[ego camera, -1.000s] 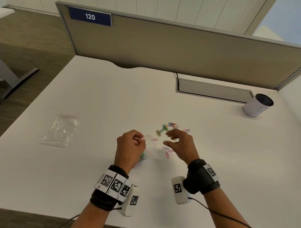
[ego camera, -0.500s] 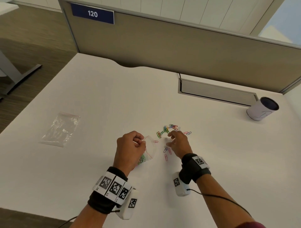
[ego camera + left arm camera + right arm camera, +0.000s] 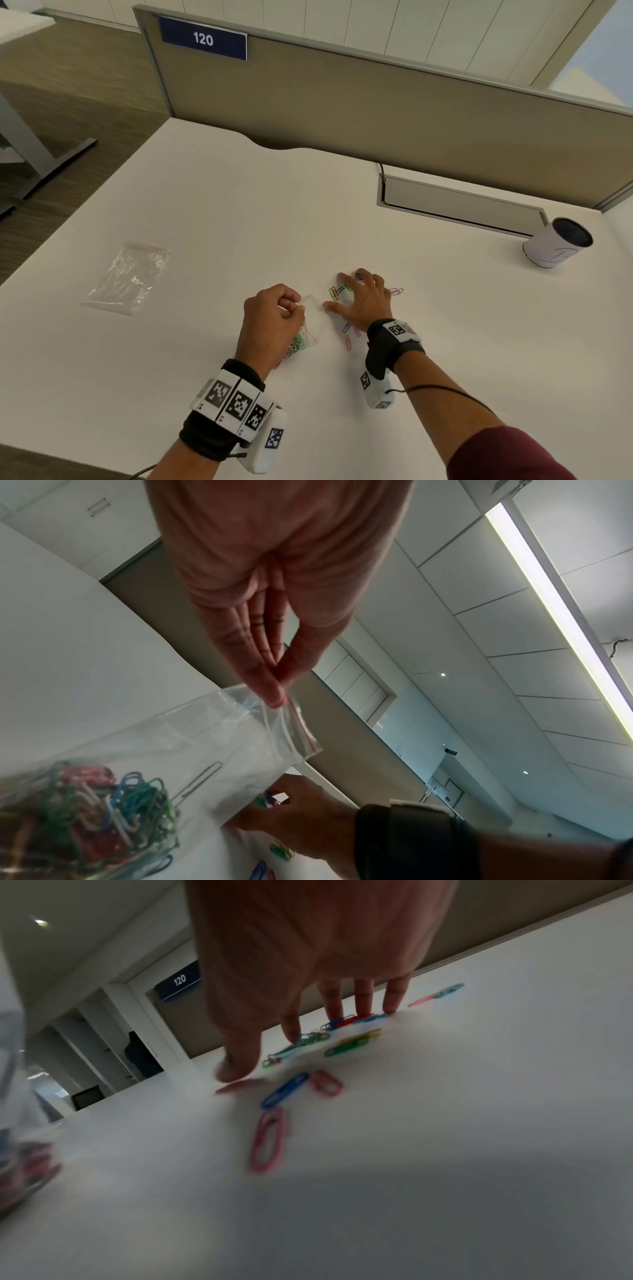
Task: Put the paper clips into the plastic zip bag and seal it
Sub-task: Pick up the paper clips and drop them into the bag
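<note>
My left hand [image 3: 274, 318] pinches the red-striped top edge of a small clear zip bag [image 3: 313, 323], seen close in the left wrist view [image 3: 240, 737]. Several coloured paper clips [image 3: 103, 804] lie bunched at the bag's bottom. My right hand [image 3: 363, 298] is spread flat over the loose paper clips [image 3: 337, 291] on the white desk, fingertips [image 3: 390, 1007] touching the surface among them. More clips [image 3: 270, 1137] lie near the wrist, and pink and blue ones [image 3: 396, 291] lie to the right.
A second empty zip bag [image 3: 128, 275] lies on the desk [image 3: 205, 205] at the left. A white cup [image 3: 556, 246] lies tilted at the right, by a cable tray [image 3: 459, 202]. A grey partition [image 3: 376, 113] closes the back.
My right hand has gone from hovering with curled fingers to lying spread and flat over the loose clips. The left hand keeps its pinch on the bag.
</note>
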A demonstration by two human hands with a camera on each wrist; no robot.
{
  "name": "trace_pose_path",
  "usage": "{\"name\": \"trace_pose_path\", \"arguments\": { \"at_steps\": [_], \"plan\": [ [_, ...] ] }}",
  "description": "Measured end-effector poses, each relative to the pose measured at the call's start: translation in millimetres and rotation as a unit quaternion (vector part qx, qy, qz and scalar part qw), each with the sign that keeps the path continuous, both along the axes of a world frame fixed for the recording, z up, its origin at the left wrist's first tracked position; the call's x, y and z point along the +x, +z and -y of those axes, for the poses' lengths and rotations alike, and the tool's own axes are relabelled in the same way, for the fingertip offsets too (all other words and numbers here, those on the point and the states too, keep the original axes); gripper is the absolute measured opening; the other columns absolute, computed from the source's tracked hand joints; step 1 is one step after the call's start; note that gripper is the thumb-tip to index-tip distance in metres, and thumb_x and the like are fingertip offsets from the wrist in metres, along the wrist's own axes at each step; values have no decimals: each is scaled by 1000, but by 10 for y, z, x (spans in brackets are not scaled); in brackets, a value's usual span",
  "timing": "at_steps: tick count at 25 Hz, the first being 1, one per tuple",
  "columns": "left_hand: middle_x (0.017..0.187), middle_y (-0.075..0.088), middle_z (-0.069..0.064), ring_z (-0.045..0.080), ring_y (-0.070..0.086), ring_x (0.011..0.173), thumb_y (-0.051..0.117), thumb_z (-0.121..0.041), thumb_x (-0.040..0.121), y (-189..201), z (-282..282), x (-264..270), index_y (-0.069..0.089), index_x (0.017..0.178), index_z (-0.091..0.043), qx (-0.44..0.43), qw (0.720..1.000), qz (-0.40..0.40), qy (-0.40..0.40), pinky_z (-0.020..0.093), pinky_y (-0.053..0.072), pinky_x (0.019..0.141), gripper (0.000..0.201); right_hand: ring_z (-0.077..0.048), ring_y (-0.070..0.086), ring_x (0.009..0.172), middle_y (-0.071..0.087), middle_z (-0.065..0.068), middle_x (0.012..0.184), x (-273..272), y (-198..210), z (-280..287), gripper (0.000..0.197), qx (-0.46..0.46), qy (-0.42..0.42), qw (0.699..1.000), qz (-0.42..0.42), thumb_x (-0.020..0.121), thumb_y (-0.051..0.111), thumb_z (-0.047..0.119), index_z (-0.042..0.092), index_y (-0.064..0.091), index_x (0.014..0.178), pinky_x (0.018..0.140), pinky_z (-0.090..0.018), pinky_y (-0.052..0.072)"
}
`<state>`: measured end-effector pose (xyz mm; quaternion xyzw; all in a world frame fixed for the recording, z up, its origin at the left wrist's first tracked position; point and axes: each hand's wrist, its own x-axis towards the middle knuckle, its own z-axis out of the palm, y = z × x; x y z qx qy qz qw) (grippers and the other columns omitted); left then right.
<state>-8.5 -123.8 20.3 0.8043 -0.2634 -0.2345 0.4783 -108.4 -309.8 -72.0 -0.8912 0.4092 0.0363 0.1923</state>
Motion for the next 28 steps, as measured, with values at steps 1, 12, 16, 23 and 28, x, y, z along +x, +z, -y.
{"name": "trace_pose_path", "arguments": {
  "at_steps": [1,12,16,23,28],
  "plan": [
    [75,71,7,17,73,64,70,-8,82,1,13,-7,67,86,-10,0,1000,1,-3,39,63,68,6,-30,34,130,44,-3,139,-3,-39,-32,64,-9,1,1000,25,75,60,65,33,51,129,104,-47,34],
    [73,70,7,16,73,62,69,-6,82,3,27,-17,67,85,-10,-9,1000,-5,-4,37,63,66,5,-33,58,84,63,-16,90,31,-31,-78,13,-59,73,995,42,94,48,9,4,60,96,68,-39,48],
    [72,70,7,17,72,60,69,-6,81,-6,-1,10,67,83,-11,-11,1000,-3,-2,38,63,65,6,-28,65,76,71,-16,89,-15,80,35,13,62,-50,990,114,86,57,3,6,69,90,67,-28,51],
    [74,71,8,19,72,63,70,-9,82,-7,-29,39,67,86,-10,-7,1000,-1,-1,38,63,69,5,-24,70,70,73,-22,85,-145,831,-312,14,362,-109,859,344,81,70,2,-3,69,94,69,-27,60],
    [83,72,9,21,73,71,71,-11,82,4,-12,19,67,92,-10,5,1000,-1,-3,37,63,72,11,-17,73,66,75,-15,82,23,1143,-568,12,270,7,948,167,81,71,8,2,71,91,69,-26,61]
  ]
}}
